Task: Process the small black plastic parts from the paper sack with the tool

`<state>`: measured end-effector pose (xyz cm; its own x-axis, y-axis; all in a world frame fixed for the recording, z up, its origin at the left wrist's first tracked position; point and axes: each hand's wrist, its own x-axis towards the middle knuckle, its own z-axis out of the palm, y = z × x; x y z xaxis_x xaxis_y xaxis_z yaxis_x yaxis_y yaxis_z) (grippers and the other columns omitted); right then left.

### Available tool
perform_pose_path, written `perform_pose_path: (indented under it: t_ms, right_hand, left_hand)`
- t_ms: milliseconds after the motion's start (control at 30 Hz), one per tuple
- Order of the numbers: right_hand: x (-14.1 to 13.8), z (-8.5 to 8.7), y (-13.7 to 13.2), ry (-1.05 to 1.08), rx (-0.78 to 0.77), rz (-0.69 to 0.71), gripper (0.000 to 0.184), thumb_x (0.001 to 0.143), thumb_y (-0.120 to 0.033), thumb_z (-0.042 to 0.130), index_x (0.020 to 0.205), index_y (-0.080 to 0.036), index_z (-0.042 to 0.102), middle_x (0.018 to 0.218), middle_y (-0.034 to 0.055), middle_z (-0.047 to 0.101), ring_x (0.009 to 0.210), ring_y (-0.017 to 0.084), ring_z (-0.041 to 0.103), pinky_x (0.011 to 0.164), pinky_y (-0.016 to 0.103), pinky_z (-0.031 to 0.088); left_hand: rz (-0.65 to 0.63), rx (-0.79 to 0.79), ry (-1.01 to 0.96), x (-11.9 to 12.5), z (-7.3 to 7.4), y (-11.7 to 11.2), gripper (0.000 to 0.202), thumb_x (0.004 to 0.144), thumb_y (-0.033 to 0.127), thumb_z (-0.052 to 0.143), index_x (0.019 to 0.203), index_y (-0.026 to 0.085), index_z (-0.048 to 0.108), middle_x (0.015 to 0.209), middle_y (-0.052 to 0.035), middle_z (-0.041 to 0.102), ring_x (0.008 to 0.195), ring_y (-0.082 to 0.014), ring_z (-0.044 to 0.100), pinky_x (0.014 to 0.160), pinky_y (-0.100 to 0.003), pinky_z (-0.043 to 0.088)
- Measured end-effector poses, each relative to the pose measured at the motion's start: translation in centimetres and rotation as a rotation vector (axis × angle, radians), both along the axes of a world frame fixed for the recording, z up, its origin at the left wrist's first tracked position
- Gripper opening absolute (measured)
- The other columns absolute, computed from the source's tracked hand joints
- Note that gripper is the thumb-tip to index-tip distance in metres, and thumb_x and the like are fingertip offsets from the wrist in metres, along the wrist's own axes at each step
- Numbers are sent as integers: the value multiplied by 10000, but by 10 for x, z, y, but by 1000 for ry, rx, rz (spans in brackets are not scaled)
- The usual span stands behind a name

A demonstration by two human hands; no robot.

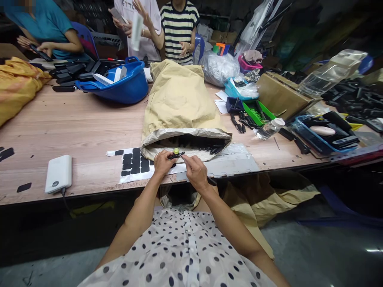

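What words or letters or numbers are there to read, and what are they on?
"FTTC" on the pale pink shirt: the letters sit at the picture's top edge, so the first one is unsure.
Round dark mark on the white box with the cable: too small to read.
I can't make out any other writing.

l hand (163, 162), r hand (196, 172) close tog., fingers (191, 161) bent, arms (236, 229) fwd

Tan sack (181, 97), blue basin (131, 87), striped shirt (178, 30), white blouse (176, 253) with black dots.
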<state>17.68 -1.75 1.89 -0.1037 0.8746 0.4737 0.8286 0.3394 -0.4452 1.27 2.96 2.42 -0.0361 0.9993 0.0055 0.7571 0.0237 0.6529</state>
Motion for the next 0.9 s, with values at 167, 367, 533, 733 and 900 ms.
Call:
perform_pose_path:
  t_ms: [167,367,533,733,900]
  right_hand:
    - [3,-2,2,-35,-23,-36,369,969,-159,497,1194,-306,750,841,35,629,843,176,588,755,240,466]
    - [9,-2,3,16,9,-60,377,983,-168,474,1217,-292,742,856,35,639,846,174,588,774,244,463]
    - [10,-5,3,2,1,-81,365,975,-158,479,1177,-288,754,853,34,635,853,175,586,756,246,452]
    - [26,-10,12,-52,46,-153,358,963,-147,478,1162,-268,750,860,47,616,854,191,541,790,279,424]
    - [39,-25,16,-149,61,-238,303,909,-145,552,1089,-258,768,843,55,605,812,207,482,716,306,349]
  left_hand:
    - [5,-2,-17,0,-1,1,144,764,263,769,905,286,783,943,1,723,967,-213,659,897,-346,493]
    - [9,-2,-31,0,-1,1,179,762,264,766,934,299,795,936,5,725,946,-208,660,893,-344,489]
    - [8,14,-24,0,-3,1,176,763,263,757,932,295,793,928,1,719,944,-212,656,889,-348,484]
    - [38,69,-22,2,-7,-1,140,744,257,747,878,273,782,900,-5,708,931,-217,653,883,-348,486]
    - [68,107,-83,1,-10,-2,65,767,272,699,796,240,747,840,-5,670,830,-186,637,812,-308,499]
